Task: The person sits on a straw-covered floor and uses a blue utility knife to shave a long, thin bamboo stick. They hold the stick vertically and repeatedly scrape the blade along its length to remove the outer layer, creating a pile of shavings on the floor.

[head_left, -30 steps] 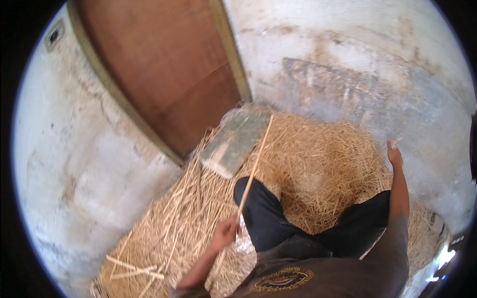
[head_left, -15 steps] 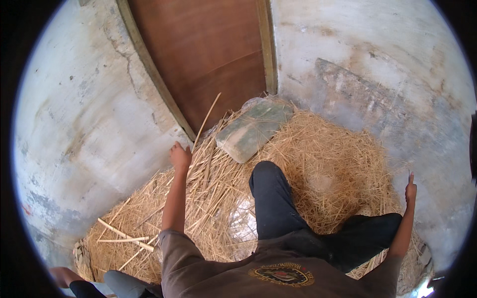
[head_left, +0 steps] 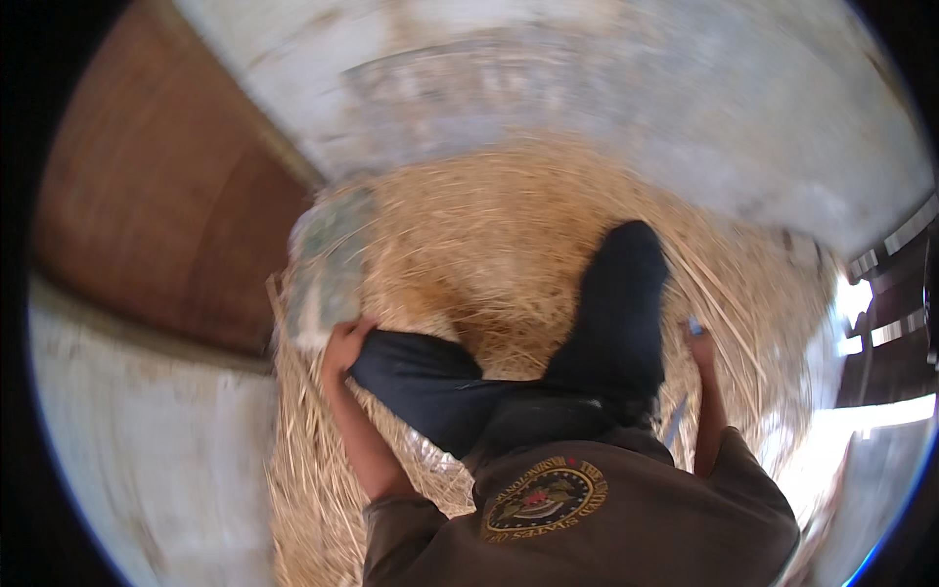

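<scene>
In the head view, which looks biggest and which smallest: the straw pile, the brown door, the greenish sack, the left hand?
1. Straw pile, though blur softens its edges.
2. Brown door; it is cut off by the picture's rim, so this is unsure.
3. Greenish sack.
4. Left hand, at the sack's lower end.

A straw pile (head_left: 489,235) covers the floor (head_left: 626,108), with the person's legs (head_left: 616,313) on it. A flat sack (head_left: 328,264) lies at the pile's left edge (beside the door (head_left: 166,205)), the left hand (head_left: 342,347) at its near end. The right hand (head_left: 699,342) is right of the legs.
</scene>
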Available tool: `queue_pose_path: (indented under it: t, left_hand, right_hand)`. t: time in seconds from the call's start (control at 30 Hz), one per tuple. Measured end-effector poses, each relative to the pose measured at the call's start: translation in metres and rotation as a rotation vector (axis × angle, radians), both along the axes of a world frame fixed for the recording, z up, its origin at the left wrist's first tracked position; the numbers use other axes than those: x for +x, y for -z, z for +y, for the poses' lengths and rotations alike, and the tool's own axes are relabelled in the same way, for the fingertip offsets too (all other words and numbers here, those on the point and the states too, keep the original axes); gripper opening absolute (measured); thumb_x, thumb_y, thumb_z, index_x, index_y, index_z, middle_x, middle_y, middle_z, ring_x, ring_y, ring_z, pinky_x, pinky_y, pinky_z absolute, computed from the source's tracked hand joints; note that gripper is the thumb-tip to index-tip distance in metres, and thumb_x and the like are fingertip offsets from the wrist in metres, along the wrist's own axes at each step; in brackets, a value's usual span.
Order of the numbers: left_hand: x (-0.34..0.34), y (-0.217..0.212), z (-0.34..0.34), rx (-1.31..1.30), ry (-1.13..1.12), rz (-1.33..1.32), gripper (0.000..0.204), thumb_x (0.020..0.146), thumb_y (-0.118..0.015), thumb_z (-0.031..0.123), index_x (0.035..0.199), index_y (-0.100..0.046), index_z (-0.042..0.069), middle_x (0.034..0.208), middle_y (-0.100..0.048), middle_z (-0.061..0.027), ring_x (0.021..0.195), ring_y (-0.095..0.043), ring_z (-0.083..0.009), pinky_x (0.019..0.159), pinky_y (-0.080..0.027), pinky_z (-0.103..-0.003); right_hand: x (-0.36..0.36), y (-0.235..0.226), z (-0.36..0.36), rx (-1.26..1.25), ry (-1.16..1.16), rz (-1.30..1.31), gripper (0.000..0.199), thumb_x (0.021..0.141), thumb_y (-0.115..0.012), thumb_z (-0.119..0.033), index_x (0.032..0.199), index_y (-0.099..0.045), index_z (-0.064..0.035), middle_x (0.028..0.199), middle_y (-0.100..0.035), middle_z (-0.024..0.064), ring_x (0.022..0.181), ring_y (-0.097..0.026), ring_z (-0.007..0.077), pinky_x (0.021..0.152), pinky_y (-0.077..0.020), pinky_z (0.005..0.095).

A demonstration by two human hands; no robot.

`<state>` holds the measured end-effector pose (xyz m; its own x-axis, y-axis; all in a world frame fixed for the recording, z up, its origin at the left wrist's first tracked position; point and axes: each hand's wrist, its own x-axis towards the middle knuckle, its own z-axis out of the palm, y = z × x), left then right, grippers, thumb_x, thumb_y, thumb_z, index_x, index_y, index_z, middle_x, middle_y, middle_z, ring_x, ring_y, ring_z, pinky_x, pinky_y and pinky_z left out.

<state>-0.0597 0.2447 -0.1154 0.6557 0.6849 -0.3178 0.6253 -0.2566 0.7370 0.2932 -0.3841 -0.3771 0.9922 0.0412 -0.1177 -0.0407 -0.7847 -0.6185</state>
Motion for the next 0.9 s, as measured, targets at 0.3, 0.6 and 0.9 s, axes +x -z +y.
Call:
queue_pose_path:
  t: [0.3,0.6,0.9]
  left_hand:
    - [0.009,-0.006,-0.021,0.073,-0.091,-0.017,0.046,0.091,-0.059,0.041,0.09,-0.071,-0.004,0.072,-0.064,-0.0048,0.066,-0.056,-0.0127,0.065,-0.044,-0.027]
    - [0.001,-0.008,-0.021,0.123,-0.101,-0.014,0.037,0.087,-0.061,0.033,0.089,-0.072,-0.002,0.077,-0.067,-0.0054,0.074,-0.058,-0.0118,0.072,-0.044,-0.025]
    - [0.01,-0.01,-0.012,0.405,0.112,0.199,0.028,0.085,-0.055,0.028,0.098,-0.072,0.01,0.1,-0.07,-0.0095,0.097,-0.064,-0.0235,0.091,-0.045,-0.032]
  right_hand:
    - [-0.237,0.042,-0.027,-0.121,0.129,0.453,0.055,0.074,-0.07,-0.054,0.076,-0.067,0.0011,0.079,-0.064,0.0276,0.08,-0.063,0.0444,0.072,-0.0485,0.0498]
    - [-0.08,0.135,-0.117,-0.237,0.286,0.108,0.035,0.082,-0.062,-0.033,0.101,-0.058,-0.004,0.08,-0.067,0.0208,0.077,-0.066,0.0398,0.066,-0.0506,0.0515]
    - [0.074,0.183,-0.236,-0.406,0.492,0.256,0.057,0.085,-0.054,-0.025,0.136,-0.043,-0.0049,0.106,-0.064,0.0192,0.092,-0.064,0.0381,0.075,-0.0521,0.0498]
